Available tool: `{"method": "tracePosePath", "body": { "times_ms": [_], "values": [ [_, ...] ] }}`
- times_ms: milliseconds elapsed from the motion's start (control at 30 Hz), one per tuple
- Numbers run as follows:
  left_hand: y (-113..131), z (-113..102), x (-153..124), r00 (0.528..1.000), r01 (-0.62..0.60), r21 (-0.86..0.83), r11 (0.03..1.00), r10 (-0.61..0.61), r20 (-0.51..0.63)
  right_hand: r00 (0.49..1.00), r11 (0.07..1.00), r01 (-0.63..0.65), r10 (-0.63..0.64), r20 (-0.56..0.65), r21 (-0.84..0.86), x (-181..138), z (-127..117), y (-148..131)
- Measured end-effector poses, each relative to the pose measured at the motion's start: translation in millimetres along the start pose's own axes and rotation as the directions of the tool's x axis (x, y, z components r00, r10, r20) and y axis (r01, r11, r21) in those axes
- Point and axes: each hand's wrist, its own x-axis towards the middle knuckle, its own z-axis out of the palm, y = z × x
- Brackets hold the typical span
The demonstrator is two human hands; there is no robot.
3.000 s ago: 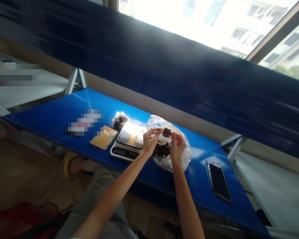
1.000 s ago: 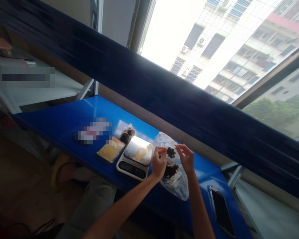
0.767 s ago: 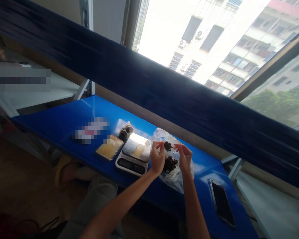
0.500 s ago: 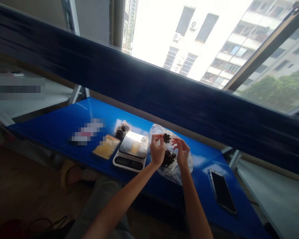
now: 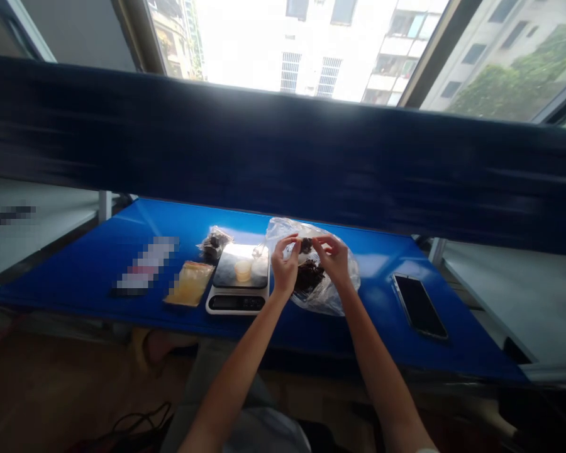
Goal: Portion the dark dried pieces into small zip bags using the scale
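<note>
- Nearest me, below the front of the scale, the soft grey cloth of trousers [image 5: 183, 396] shows dimly in shadow.
- The scale [image 5: 238, 304] has a rounded white body, a dark display strip along its front and a flat, shiny, squarish plate on top.
- To the right of the scale, well apart from it, a flat phone [image 5: 419, 306] lies with its smooth black glass up and a pale edge around it.
- Just left of the scale lies a flat, squarish packet [image 5: 190, 286] of glossy clear film with yellow contents.
- On the scale's plate stands a small, round, translucent yellowish cup [image 5: 243, 271].
- Right of the scale, a heap of dark, crinkled pieces [image 5: 309, 275] sits on a wide, wrinkled, see-through plastic bag [image 5: 351, 270].
- Above that heap, to the right of the scale, my left hand [image 5: 285, 264] and my right hand [image 5: 332, 257] face each other, thumbs and fingertips closed in a narrow pinch on one small dark piece [image 5: 306, 245]. It is roundish in outline; its finer texture is too small to make out.
- Behind the scale, to its left, sits a small, crumpled clear pouch [image 5: 214, 242] of dark bits.
- Beyond the scale, a smooth dark-blue panel [image 5: 283, 151] spans the view, with a bright glass window [image 5: 245, 38] above it.
</note>
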Motion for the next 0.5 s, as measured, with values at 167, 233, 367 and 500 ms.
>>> {"method": "tracePosePath", "body": {
  "times_ms": [167,233,367,500],
  "values": [
    [3.5,-2.0,-2.5,0.997,-0.075,0.048,0.996,0.077,-0.023,1.000,0.999,0.025,-0.025,-0.013,-0.033,-1.5,0.5,-3.2],
    [4.9,-2.9,-4.5,0.996,-0.094,0.078,0.992,0.093,0.019,0.999,0.998,0.036,-0.034,0.036,-0.051,-2.7,2.7,-4.2],
    [6.4,-5.1,-6.5,0.992,-0.108,0.154,0.982,0.117,-0.049,0.999,0.998,0.034,-0.033,0.020,-0.050,-3.8,5.4,-4.7],
    [6.9,-5.6,-6.0,0.977,-0.089,0.138,0.986,0.113,-0.181,0.999,1.000,0.016,-0.017,-0.040,-0.015,-3.5,4.3,-3.4]
  ]
}}
